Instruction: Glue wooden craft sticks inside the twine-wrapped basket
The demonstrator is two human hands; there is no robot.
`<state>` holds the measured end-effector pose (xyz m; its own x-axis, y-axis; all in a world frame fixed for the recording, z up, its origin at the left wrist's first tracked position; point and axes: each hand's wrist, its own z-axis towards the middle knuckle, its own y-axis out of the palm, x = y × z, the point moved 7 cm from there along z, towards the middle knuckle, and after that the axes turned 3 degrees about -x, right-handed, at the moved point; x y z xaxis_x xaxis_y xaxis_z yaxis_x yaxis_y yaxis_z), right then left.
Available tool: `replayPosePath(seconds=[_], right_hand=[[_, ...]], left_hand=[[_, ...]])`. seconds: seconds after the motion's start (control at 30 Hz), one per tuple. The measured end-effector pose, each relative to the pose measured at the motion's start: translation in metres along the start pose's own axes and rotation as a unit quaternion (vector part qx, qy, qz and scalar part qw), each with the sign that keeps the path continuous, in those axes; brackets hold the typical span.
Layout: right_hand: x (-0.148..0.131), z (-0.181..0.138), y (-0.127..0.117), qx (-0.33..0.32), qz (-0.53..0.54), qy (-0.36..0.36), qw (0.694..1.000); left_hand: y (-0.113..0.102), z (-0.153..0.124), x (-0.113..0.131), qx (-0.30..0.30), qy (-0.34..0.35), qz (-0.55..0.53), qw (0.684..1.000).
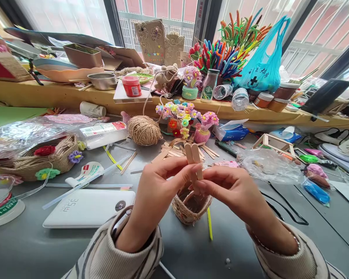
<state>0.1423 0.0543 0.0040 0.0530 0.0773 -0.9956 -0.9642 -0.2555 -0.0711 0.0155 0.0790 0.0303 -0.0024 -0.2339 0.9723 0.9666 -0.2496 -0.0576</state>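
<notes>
Both my hands meet in the middle of the view, pinching two wooden craft sticks point(192, 155) that stand upright side by side. My left hand point(158, 186) grips them from the left with thumb and fingers closed. From the right, my right hand point(231, 190) pinches the same sticks near their lower ends. Just below my hands a small twine-wrapped basket point(190, 207) sits on the grey table point(192, 248). Behind the sticks lies a pile of more wooden sticks point(177, 152).
A white power bank point(87, 208) lies to the left, a ball of twine point(144, 130) and paper flower pots point(202, 128) behind. A woven basket point(35, 159) is far left, plastic bags and clay pieces point(315, 182) right. The cluttered shelf point(61, 97) runs along the window.
</notes>
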Motion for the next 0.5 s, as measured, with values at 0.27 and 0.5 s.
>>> replayPosePath(seconds=[0.27, 0.5], right_hand=[[-0.012, 0.013, -0.038, 0.085, -0.380, -0.014, 0.921], [0.033, 0.092, -0.109, 0.081, -0.552, 0.098, 0.824]], left_hand=[[-0.021, -0.005, 0.007, 0.090, -0.007, 0.018, 0.996], [-0.040, -0.002, 0.004, 0.125, 0.007, -0.056, 0.991]])
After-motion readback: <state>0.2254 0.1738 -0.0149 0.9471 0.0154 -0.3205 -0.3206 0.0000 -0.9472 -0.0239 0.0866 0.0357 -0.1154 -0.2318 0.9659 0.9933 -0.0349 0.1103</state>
